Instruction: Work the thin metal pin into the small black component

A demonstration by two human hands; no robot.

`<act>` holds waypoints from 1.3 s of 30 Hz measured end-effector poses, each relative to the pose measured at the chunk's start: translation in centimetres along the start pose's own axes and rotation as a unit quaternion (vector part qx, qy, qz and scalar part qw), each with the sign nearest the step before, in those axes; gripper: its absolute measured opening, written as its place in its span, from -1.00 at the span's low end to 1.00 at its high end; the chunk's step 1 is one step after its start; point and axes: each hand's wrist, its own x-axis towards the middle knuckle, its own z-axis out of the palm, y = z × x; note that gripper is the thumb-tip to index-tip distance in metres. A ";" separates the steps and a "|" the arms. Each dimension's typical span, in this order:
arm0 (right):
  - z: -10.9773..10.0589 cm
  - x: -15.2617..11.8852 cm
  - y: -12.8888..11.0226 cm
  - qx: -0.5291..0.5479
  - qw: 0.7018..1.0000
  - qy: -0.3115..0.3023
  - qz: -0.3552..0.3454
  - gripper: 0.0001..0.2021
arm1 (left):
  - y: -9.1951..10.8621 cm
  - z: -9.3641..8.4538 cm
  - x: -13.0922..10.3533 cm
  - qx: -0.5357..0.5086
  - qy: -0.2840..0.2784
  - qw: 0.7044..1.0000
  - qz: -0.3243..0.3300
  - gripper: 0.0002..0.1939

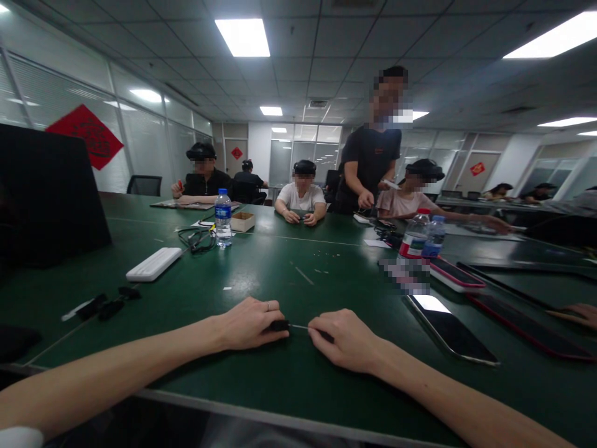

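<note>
My left hand, with a ring on one finger, rests low over the green table and is closed on a small black object. A thin pale strip or rod runs from that object to my right hand. My right hand is closed too, with a dark piece showing under its fingers; most of it is hidden. The two hands are a short gap apart near the table's front edge.
A white power-bank-like box, black cables and a blue-capped bottle stand left. Right are a phone, a pink-edged phone and a red-capped bottle. Several people are around the table; another hand is far right.
</note>
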 end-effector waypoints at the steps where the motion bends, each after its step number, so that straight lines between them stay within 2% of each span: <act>1: 0.0 0.0 0.0 -0.001 1.000 0.001 -0.001 -0.70 | 0.0 0.0 0.0 -0.006 0.001 1.000 0.000 -0.67; 12: 0.4 0.1 0.3 -0.018 1.000 0.008 -0.010 -0.72 | -0.2 0.4 0.0 -0.012 0.006 1.000 0.003 -0.67; 31: -0.1 0.0 0.0 -0.008 1.000 0.003 -0.010 -0.73 | 0.1 -0.1 0.1 -0.017 -0.006 1.000 0.003 -0.69; 39: -0.1 0.1 -0.1 -0.004 1.000 -0.001 -0.008 -0.75 | -0.1 0.2 0.0 -0.013 -0.005 1.000 0.003 -0.69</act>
